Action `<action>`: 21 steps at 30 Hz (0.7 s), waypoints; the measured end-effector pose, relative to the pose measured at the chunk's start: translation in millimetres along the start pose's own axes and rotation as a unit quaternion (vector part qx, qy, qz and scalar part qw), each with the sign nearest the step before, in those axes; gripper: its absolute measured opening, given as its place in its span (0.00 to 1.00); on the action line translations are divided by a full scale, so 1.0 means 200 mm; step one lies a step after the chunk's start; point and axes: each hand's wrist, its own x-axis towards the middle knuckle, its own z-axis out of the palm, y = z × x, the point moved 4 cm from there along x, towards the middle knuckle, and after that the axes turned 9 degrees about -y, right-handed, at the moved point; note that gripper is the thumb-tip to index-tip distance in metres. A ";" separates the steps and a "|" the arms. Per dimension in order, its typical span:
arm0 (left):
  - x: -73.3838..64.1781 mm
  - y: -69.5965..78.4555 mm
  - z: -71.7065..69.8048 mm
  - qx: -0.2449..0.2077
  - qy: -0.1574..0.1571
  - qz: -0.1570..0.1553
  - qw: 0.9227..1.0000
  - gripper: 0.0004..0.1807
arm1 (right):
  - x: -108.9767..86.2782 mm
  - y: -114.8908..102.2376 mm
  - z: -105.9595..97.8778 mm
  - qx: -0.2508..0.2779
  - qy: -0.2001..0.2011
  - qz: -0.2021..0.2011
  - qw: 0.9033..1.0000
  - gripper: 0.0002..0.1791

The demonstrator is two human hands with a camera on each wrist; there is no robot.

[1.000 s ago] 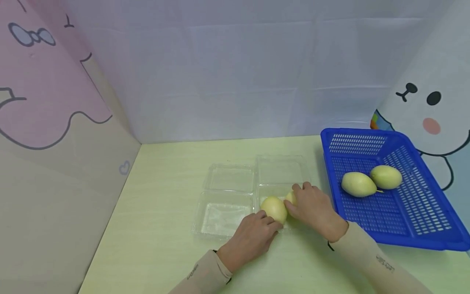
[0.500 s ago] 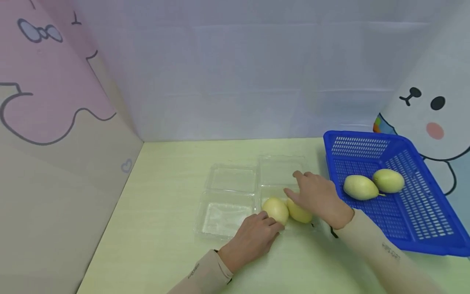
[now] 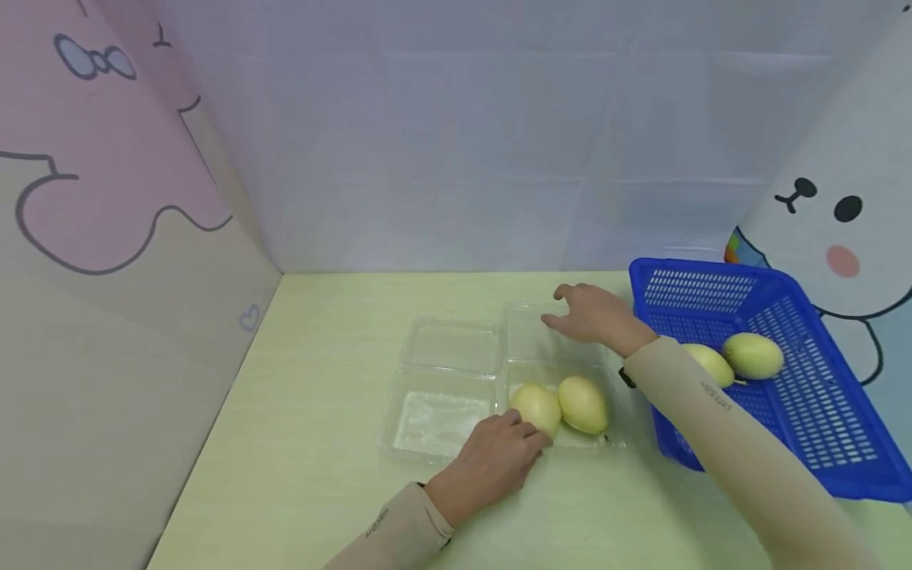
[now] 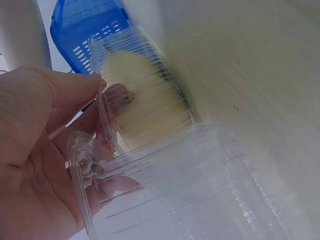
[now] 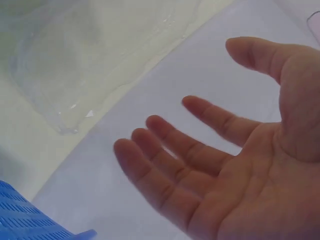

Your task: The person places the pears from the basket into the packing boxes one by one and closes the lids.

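Two pale yellow melons, the left melon [image 3: 536, 408] and the right melon [image 3: 583, 404], lie side by side in the near half of the right clear plastic clamshell container [image 3: 516, 372]. My left hand [image 3: 495, 455] is at the container's front edge against the left melon. In the left wrist view its thumb lies at the rim and a fingertip shows through the clear plastic beside the melon, pinching the container's wall. My right hand [image 3: 587, 317] is held over the container's raised far half, the lid, fingers spread and holding nothing; the right wrist view shows its bare palm.
A second clear clamshell container [image 3: 442, 412] lies opened out to the left, touching or nearly touching the first. At the right stands a blue plastic basket [image 3: 819, 396] with two more melons [image 3: 753, 356]. A white cloth wall [image 3: 427, 158] rises behind the table.
My right hand has let go of the right melon and moved up and away toward the container's lid. The left hand has stayed at the front edge.
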 end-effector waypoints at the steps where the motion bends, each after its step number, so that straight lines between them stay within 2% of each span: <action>1: 0.00 0.00 0.00 0.001 0.000 0.000 1.000 0.03 | 0.03 0.00 0.00 0.001 -0.006 -0.004 1.000 0.35; 7: -0.02 0.01 0.03 -0.003 0.000 -0.003 1.000 0.03 | 0.17 0.04 0.04 -0.008 -0.053 -0.016 0.998 0.35; 12: -0.02 0.00 0.02 -0.006 0.009 -0.005 1.000 0.04 | 0.30 0.13 0.08 -0.005 -0.087 0.022 0.996 0.44; 16: -0.01 0.00 0.02 -0.008 0.015 -0.003 1.000 0.04 | 0.33 0.17 0.12 -0.009 -0.111 0.043 0.993 0.48; 21: -0.01 -0.01 0.01 -0.001 0.019 0.003 1.000 0.03 | 0.35 0.17 0.16 -0.042 -0.110 0.034 0.992 0.45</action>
